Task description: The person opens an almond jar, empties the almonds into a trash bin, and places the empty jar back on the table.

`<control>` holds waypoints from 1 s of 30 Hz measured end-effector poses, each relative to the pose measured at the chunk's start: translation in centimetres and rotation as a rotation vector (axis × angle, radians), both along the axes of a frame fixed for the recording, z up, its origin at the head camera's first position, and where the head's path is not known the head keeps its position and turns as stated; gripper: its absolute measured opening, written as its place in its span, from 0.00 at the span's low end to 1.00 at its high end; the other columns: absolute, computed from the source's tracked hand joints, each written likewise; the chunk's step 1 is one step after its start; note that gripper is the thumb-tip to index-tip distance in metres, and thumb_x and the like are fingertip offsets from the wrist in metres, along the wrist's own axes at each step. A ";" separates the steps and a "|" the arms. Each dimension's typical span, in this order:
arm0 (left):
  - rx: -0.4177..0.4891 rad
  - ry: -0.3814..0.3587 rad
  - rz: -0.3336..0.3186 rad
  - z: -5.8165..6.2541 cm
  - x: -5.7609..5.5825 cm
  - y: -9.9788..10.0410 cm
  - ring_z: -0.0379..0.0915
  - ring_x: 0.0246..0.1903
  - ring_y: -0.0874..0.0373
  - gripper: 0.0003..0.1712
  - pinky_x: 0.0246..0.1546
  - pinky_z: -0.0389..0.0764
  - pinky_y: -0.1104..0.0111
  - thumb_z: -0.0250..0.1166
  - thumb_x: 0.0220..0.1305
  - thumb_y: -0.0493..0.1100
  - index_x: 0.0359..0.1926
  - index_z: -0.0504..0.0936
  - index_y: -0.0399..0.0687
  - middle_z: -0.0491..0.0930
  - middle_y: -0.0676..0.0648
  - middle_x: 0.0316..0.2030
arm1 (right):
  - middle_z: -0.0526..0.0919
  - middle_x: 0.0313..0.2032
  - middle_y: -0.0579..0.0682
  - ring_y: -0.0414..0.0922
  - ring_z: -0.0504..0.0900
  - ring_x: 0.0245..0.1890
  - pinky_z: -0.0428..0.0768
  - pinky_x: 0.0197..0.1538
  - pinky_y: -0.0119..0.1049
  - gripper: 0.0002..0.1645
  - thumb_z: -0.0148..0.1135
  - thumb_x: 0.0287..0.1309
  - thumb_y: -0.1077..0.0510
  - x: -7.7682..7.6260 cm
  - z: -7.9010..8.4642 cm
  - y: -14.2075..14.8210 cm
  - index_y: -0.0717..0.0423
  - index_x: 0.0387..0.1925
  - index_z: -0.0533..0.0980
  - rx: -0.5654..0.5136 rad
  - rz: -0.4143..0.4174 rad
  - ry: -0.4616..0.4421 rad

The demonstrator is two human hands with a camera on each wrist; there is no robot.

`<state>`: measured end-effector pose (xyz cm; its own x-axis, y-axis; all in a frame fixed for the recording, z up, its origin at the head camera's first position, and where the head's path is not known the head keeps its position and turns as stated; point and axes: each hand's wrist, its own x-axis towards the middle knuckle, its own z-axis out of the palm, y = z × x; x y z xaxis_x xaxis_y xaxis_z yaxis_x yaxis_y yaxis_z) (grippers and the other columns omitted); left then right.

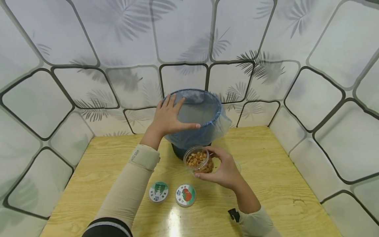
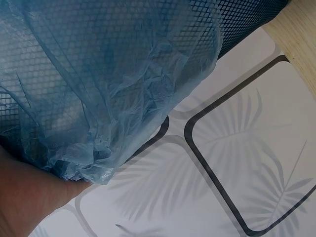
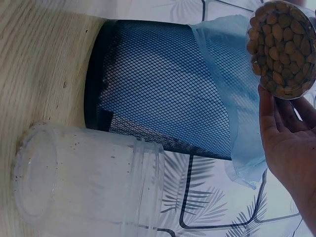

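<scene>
My right hand (image 1: pixel 223 169) grips a clear plastic jar of almonds (image 1: pixel 196 159), lidless and tilted, in front of the bin. The right wrist view shows the almonds (image 3: pixel 281 49) packed against the jar's bottom, above my fingers. My left hand (image 1: pixel 168 117) lies spread over the near left rim of a mesh wastebasket (image 3: pixel 163 84), its fingers straight and thumb stretched out. A thin blue bag (image 1: pixel 204 133) lines the basket and folds over its rim. In the left wrist view, part of my left hand (image 2: pixel 34 192) meets the bag's loose edge (image 2: pixel 94 168).
A clear, see-through container (image 3: pixel 94 182) stands beside the basket, mostly behind my right hand in the head view. Two round labelled lids or tins, one with a green vegetable (image 1: pixel 159 192), one with tomatoes (image 1: pixel 185 195), lie on the wooden table (image 1: pixel 112 184). Patterned walls surround it.
</scene>
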<state>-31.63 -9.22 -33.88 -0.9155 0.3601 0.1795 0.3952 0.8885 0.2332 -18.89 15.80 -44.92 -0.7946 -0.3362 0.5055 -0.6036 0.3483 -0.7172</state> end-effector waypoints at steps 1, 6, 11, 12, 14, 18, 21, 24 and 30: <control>0.000 -0.001 0.000 0.0 0.0 0.0 0.32 0.86 0.38 0.74 0.84 0.38 0.39 0.61 0.49 0.90 0.87 0.47 0.60 0.39 0.39 0.86 | 0.85 0.56 0.48 0.46 0.85 0.51 0.86 0.52 0.39 0.48 0.92 0.39 0.53 0.0 0.0 0.0 0.47 0.65 0.79 -0.001 -0.004 0.000; -0.003 -0.002 0.001 -0.1 0.1 0.0 0.33 0.86 0.38 0.74 0.84 0.38 0.39 0.60 0.49 0.90 0.87 0.48 0.59 0.39 0.39 0.86 | 0.84 0.56 0.48 0.47 0.85 0.53 0.86 0.55 0.40 0.48 0.92 0.39 0.55 0.0 0.2 0.1 0.49 0.65 0.79 -0.024 0.001 -0.006; -0.002 0.002 0.001 -0.1 0.0 0.1 0.33 0.86 0.38 0.74 0.84 0.39 0.39 0.60 0.49 0.91 0.87 0.48 0.59 0.40 0.39 0.86 | 0.85 0.56 0.49 0.48 0.85 0.53 0.86 0.56 0.43 0.48 0.92 0.39 0.57 0.0 0.5 0.0 0.51 0.65 0.79 -0.050 0.015 0.007; -0.001 0.003 0.001 0.0 0.1 0.1 0.33 0.86 0.38 0.74 0.84 0.39 0.39 0.60 0.49 0.91 0.87 0.48 0.59 0.40 0.39 0.86 | 0.85 0.56 0.50 0.48 0.85 0.53 0.86 0.56 0.43 0.48 0.92 0.39 0.57 -0.1 0.5 0.0 0.52 0.65 0.79 -0.052 0.017 0.014; -0.002 0.004 0.000 0.0 0.0 0.1 0.33 0.86 0.38 0.74 0.84 0.39 0.39 0.60 0.49 0.91 0.87 0.48 0.59 0.40 0.39 0.86 | 0.85 0.56 0.50 0.48 0.85 0.53 0.86 0.57 0.43 0.48 0.91 0.39 0.57 -0.1 0.7 0.0 0.51 0.65 0.79 -0.056 0.020 0.023; 0.006 0.001 0.001 0.1 0.1 0.2 0.32 0.86 0.38 0.74 0.84 0.38 0.38 0.61 0.49 0.90 0.87 0.49 0.59 0.40 0.39 0.86 | 0.85 0.55 0.51 0.48 0.85 0.53 0.86 0.56 0.42 0.48 0.91 0.38 0.58 -0.1 1.0 -0.1 0.51 0.65 0.79 -0.070 0.028 0.044; 0.013 -0.005 0.004 0.2 0.2 0.2 0.32 0.86 0.38 0.73 0.84 0.38 0.39 0.61 0.49 0.89 0.87 0.48 0.60 0.40 0.39 0.86 | 0.85 0.56 0.51 0.48 0.85 0.53 0.86 0.56 0.41 0.47 0.91 0.39 0.59 -0.2 1.1 -0.2 0.52 0.64 0.79 -0.080 0.024 0.049; 0.012 -0.007 0.007 0.2 0.2 0.2 0.32 0.86 0.39 0.73 0.84 0.37 0.39 0.61 0.50 0.89 0.87 0.47 0.61 0.40 0.39 0.86 | 0.84 0.56 0.52 0.48 0.85 0.54 0.86 0.57 0.40 0.48 0.91 0.39 0.59 -0.3 1.2 -0.1 0.54 0.64 0.79 -0.084 0.018 0.054; 0.008 -0.006 0.006 0.0 0.0 0.1 0.32 0.86 0.39 0.73 0.84 0.38 0.39 0.61 0.49 0.90 0.87 0.48 0.61 0.40 0.39 0.86 | 0.84 0.57 0.52 0.49 0.85 0.55 0.85 0.59 0.39 0.48 0.91 0.39 0.60 -0.3 1.5 -0.1 0.54 0.65 0.79 -0.099 0.015 0.054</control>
